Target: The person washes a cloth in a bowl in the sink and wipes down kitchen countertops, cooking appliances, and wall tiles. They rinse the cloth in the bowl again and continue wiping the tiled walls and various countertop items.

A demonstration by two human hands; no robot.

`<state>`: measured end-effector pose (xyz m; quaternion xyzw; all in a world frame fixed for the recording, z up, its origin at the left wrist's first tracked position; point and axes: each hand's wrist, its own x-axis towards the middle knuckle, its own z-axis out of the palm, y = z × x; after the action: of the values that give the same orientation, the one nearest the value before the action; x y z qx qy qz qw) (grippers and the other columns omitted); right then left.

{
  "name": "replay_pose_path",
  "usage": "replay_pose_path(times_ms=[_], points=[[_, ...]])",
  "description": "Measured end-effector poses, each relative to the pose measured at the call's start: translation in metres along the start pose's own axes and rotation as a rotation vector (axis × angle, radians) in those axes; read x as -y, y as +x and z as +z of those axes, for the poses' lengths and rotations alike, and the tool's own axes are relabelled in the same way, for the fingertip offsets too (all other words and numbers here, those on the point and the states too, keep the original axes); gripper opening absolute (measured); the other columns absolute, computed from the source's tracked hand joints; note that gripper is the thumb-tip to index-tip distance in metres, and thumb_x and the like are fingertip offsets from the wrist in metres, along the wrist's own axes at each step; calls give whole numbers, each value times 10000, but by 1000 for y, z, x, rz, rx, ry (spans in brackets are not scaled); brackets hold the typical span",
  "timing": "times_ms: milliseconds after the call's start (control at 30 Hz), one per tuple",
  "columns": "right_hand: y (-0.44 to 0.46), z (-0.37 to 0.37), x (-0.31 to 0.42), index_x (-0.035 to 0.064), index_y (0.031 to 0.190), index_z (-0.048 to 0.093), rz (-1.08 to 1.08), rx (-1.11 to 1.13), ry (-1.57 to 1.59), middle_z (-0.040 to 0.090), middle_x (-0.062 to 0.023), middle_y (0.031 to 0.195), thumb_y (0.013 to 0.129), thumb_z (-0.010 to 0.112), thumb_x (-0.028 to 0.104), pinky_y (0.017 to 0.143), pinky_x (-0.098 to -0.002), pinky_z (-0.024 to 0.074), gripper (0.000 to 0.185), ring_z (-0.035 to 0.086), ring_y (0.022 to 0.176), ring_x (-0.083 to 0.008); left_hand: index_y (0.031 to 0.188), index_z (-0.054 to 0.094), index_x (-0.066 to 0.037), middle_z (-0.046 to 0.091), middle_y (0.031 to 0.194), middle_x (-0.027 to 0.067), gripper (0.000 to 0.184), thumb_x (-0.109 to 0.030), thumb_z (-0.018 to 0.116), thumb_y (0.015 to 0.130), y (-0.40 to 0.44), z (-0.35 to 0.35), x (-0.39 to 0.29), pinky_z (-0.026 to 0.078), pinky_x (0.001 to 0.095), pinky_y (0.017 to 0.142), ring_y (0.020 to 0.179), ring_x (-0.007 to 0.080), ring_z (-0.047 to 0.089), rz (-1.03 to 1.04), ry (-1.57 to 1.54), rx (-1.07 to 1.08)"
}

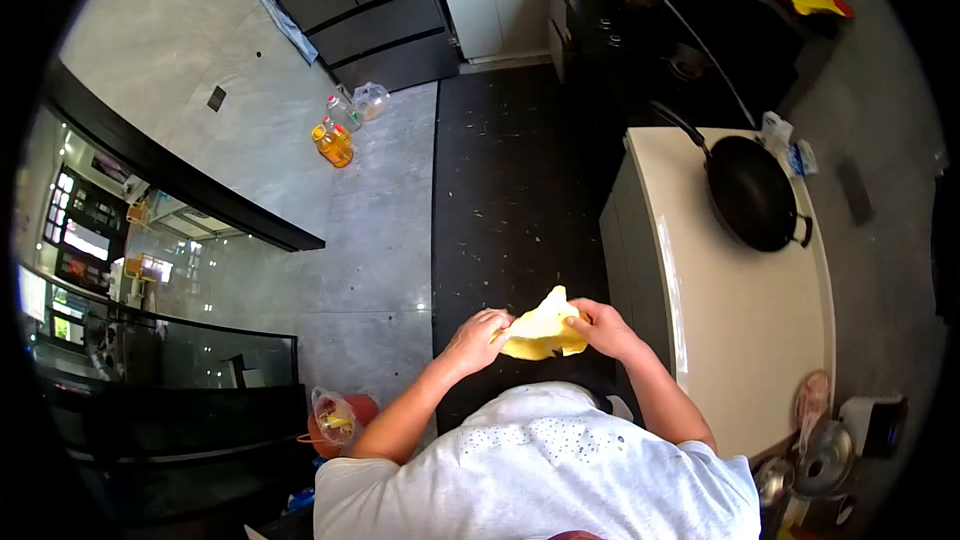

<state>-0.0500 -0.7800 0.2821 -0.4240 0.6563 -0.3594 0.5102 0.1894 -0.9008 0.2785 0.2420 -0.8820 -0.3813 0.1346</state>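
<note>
A crumpled yellow cloth [543, 331] is stretched between my two hands, in front of my body and above the dark floor mat. My left hand [482, 338] grips its left edge with the fingers closed. On the other side, my right hand [603, 328] pinches the upper right part, thumb on top. One corner of the cloth sticks up between the hands. The fingers behind the cloth are hidden.
To the right, a black wok [752, 193] sits on a pale counter [745, 340], beyond which is a dark stove [640, 60]. Oil bottles [333, 144] stand on the floor at left. A red bin [357, 407] with a bag is near my left elbow.
</note>
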Motion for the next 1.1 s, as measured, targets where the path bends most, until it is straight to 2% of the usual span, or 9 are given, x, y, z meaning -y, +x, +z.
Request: replay_pose_path(times_ms=[67, 200, 300, 400, 500, 533, 667, 933, 1100], points=[[45, -24, 22, 36, 1210, 566, -12, -16, -110, 653, -48, 1039, 895, 607, 130, 837, -307, 483, 331, 598, 951, -133, 999, 517, -5, 634, 1022, 161, 144, -111, 513, 901, 39, -19, 6, 488, 347, 814, 980, 320, 614, 159, 73, -131], [141, -81, 65, 70, 1392, 385, -142, 453, 992, 509, -98, 1333, 827, 695, 209, 1032, -392, 398, 660, 504, 1216, -233, 1048, 474, -23, 600, 823, 127, 183, -172, 486, 941, 108, -64, 22, 460, 345, 694, 797, 234, 618, -236, -284, -130], [218, -85, 82, 94, 1462, 251, -20, 475, 1352, 411, -115, 1430, 838, 392, 719, 1095, -450, 290, 894, 408, 1302, -263, 1022, 481, -5, 545, 882, 42, 167, -158, 455, 959, 168, -63, 65, 434, 287, 738, 812, 110, 492, -243, -589, -477], [273, -63, 83, 76, 1458, 256, 101, 446, 1252, 420, -128, 1422, 771, 182, 835, 1096, -427, 287, 1026, 398, 1309, -281, 1035, 481, 1, 559, 889, 62, 189, -171, 453, 961, 216, -89, 105, 445, 306, 759, 838, 130, 520, -385, -586, -502], [330, -38, 64, 50, 1421, 339, 118, 86, 231, 499, -151, 1342, 889, 601, 424, 1024, -330, 387, 701, 482, 1233, -272, 1045, 480, 5, 565, 914, 84, 209, -186, 453, 964, 243, -100, 171, 450, 319, 781, 866, 151, 540, -419, -595, -463], [354, -26, 40, 49, 1405, 366, 75, -60, 32, 593, -142, 1192, 846, 671, 137, 946, -305, 445, 643, 574, 1078, -221, 1047, 480, 5, 567, 926, 87, 209, -185, 453, 966, 250, -103, 188, 449, 317, 785, 875, 150, 541, -427, -614, -441], [435, -41, 73, 95, 1394, 400, 359, -121, 454, 638, -61, 895, 880, 610, 67, 835, -267, 475, 556, 592, 832, -119, 1051, 486, 7, 568, 951, 79, 196, -170, 450, 972, 297, -163, 255, 446, 304, 798, 900, 134, 537, -432, -670, -408], [584, -58, 182, 95, 1233, 580, 184, 54, 588, 644, 3, 925, 905, 579, 45, 846, -242, 457, 332, 581, 852, -96, 1160, 450, 13, 567, 1038, 62, 249, -92, 514, 944, 404, -292, 343, 446, 289, 878, 982, 126, 542, -511, -1008, -276], [666, -86, 195, 18, 1015, 686, 251, -284, 677, 679, -31, 949, 892, 602, 30, 845, -241, 480, 150, 604, 878, -107, 1337, 362, -43, 598, 1030, 70, 453, -35, 543, 921, 487, -328, 389, 473, 257, 811, 872, 105, 573, -646, -989, -372]])
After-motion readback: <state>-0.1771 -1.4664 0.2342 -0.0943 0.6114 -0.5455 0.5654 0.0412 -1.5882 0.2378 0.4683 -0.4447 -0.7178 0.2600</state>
